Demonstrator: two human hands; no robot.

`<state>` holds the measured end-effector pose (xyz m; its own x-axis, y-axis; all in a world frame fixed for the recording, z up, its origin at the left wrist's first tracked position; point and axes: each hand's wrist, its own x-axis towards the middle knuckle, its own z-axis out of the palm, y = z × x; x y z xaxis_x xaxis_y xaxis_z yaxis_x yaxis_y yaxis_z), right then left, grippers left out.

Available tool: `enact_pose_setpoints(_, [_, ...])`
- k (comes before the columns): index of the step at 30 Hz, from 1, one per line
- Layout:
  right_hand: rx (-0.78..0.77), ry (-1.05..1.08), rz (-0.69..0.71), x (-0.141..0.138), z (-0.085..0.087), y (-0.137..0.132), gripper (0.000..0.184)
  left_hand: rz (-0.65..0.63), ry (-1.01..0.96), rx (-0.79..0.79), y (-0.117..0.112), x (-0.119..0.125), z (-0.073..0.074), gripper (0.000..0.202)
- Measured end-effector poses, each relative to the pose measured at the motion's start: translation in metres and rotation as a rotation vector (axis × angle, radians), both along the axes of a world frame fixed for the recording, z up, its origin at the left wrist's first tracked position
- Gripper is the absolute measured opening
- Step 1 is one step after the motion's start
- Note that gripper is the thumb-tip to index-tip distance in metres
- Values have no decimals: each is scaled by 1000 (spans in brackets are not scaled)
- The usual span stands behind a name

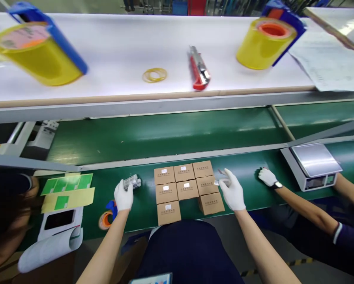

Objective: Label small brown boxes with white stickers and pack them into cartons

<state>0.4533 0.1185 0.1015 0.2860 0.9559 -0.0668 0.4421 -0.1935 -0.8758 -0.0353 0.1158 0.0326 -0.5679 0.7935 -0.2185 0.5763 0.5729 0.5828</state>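
My left hand, in a white glove, is closed around a clear, silvery roll that looks like a label roll. My right hand, also gloved, pinches a small white label beside the right column of boxes. A thin dark piece shows by its fingertips; its kind is unclear. Between my hands, several small brown cardboard boxes stand in rows on the green bench. White labels are on the tops of the left and middle boxes. The right-column box tops show only print.
An orange-and-blue tape dispenser lies by my left forearm. Green label sheets are further left. A co-worker's gloved hand rests near a scale. On the shelf above are a red box cutter, rubber bands and yellow tape rolls.
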Motion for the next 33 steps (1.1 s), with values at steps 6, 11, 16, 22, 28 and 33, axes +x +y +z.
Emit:
enact_pose_setpoints(6, [65, -2, 198, 18, -46, 76, 61, -546, 317, 104, -69, 109, -14, 57])
enact_pose_setpoints(11, [54, 23, 277, 6, -81, 112, 63, -760, 359, 61, -81, 149, -38, 63])
enact_pose_setpoints(16, [34, 8, 314, -2, -102, 128, 63, -769, 366, 67, -79, 148, -44, 70])
enact_pose_setpoints(22, [37, -51, 325, -4, -105, 130, 65, -762, 335, 73, -81, 146, -46, 78])
enact_pose_setpoints(28, [31, -65, 333, -4, -106, 129, 67, -749, 308, 78, -82, 144, -51, 76])
enact_pose_setpoints(33, [30, -81, 343, -4, -103, 129, 68, -743, 302, 85, -82, 145, -51, 75])
